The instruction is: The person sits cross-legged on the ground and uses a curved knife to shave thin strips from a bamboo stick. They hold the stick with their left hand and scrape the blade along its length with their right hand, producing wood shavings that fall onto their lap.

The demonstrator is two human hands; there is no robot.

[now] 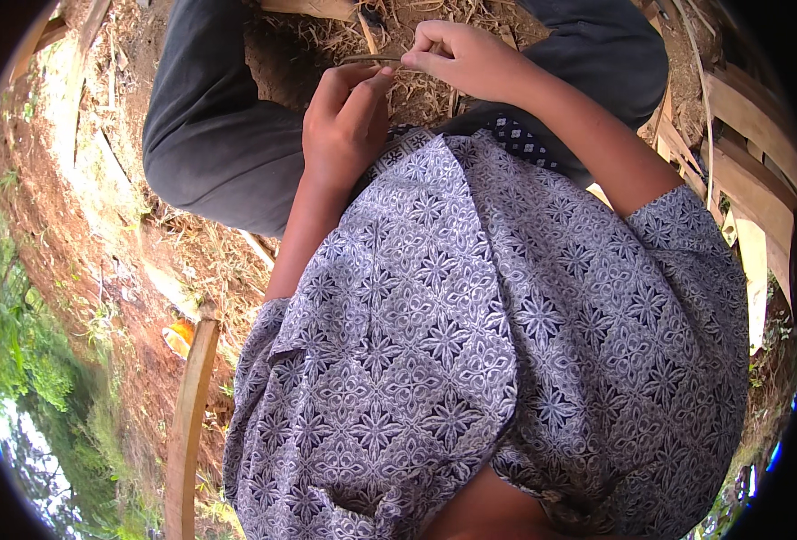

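Observation:
A thin brown strip (371,58), perhaps of wood or bamboo, runs sideways between my two hands in front of my lap. My left hand (349,112) is closed, its thumb and fingertips pinching around the strip near its left part. On the other end, my right hand (459,58) has its fingers curled in and pinches the strip between thumb and forefinger. The hands are close but apart. Whether a small tool is hidden in either of them cannot be made out.
My bent legs in dark trousers (223,144) frame the hands. Pale shavings (425,99) litter the soil between them. Wooden planks (754,175) are stacked at the right. A wooden post (191,423) and an orange object (179,338) are at the left.

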